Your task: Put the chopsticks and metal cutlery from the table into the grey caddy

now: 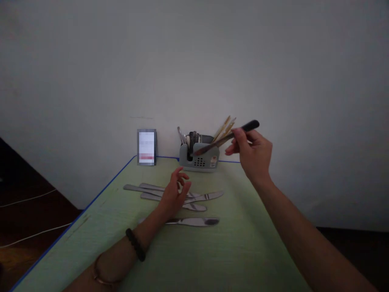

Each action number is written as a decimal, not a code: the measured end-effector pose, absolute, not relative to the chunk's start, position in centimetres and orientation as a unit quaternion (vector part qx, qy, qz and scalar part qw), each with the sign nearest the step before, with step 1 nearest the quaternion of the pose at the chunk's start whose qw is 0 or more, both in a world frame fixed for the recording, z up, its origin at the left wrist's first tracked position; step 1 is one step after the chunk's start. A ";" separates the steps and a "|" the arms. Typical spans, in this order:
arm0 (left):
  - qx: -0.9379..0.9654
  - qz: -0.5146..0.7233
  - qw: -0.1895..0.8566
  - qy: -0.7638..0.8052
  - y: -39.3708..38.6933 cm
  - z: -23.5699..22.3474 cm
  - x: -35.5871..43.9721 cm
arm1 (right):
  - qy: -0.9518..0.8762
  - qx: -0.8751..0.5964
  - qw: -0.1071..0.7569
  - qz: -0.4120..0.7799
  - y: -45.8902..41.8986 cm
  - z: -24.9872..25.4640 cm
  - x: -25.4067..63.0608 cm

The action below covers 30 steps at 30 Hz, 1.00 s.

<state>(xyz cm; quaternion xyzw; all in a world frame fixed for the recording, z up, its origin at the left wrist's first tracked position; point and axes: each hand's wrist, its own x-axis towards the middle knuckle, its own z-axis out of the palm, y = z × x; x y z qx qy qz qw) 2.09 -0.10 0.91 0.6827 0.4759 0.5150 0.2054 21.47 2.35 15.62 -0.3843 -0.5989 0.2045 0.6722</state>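
Observation:
A table knife (219,142) is held up in my right hand (255,156), gripped between thumb and fingers. Its dark end rises to the upper right, and its flat brownish end points down-left across the front of the grey holder (206,162). Over the silver table knives (209,196) hovers my left hand (176,192), fingers loosely bent and apart, with nothing visible in it. Several of those knives lie crossed in a loose pile, partly hidden by the hand. Nearer to me, a separate silver knife (194,222) lies crosswise, its left part behind my wrist.
The pale green table (188,259) has a blue edge and meets a white wall. A phone with a lit, blurred screen (146,147) stands upright at the back left. Thin sticks or pencils (223,127) and dark-handled items poke out of the grey holder. White cables (36,235) run at the left.

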 end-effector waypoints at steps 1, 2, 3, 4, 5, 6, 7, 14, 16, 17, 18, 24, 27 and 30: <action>0.710 0.491 0.191 0.467 -0.2 0.7 2.1 | -0.617 -0.373 0.668 0.182 3.1 16.6 20.9; 0.735 0.467 0.178 0.458 -0.2 0.6 2.1 | -0.632 -0.367 0.662 0.166 4.0 17.4 20.2; 0.758 0.444 0.165 0.449 -0.3 0.5 2.1 | -0.648 -0.365 0.650 0.156 4.8 18.0 19.7; 0.777 0.423 0.153 0.441 -0.4 0.5 2.1 | -0.662 -0.366 0.636 0.149 5.6 18.6 19.1; 0.792 0.405 0.141 0.435 -0.5 0.6 2.1 | -0.675 -0.369 0.623 0.143 6.4 18.9 18.6; 0.802 0.391 0.129 0.434 -0.6 0.6 2.1 | -0.684 -0.371 0.613 0.137 7.1 19.2 18.1; 0.809 0.378 0.117 0.435 -0.6 0.7 2.1 | -0.690 -0.373 0.606 0.131 7.8 19.5 17.7; 0.827 0.325 0.077 0.452 -0.5 0.5 2.2 | -0.746 -0.432 0.496 0.103 11.3 19.3 15.9; 0.831 0.314 0.074 0.454 -0.4 0.3 2.2 | -0.779 -0.473 0.406 0.067 12.2 18.8 15.1; 0.833 0.308 0.072 0.454 -0.4 0.3 2.2 | -0.791 -0.491 0.363 0.043 12.7 18.4 14.6; 0.835 0.303 0.071 0.454 -0.4 0.2 2.2 | -0.801 -0.505 0.321 0.020 13.0 18.1 14.1; 0.839 0.290 0.074 0.454 -0.7 0.8 2.4 | -0.828 -0.526 0.192 -0.015 14.6 17.7 11.5; 0.841 0.284 0.070 0.455 -0.8 1.0 2.5 | -0.820 -0.544 0.176 -0.016 15.0 17.8 11.2; 0.842 0.282 0.070 0.455 -0.8 1.0 2.5 | -0.815 -0.557 0.156 -0.016 15.2 17.5 11.2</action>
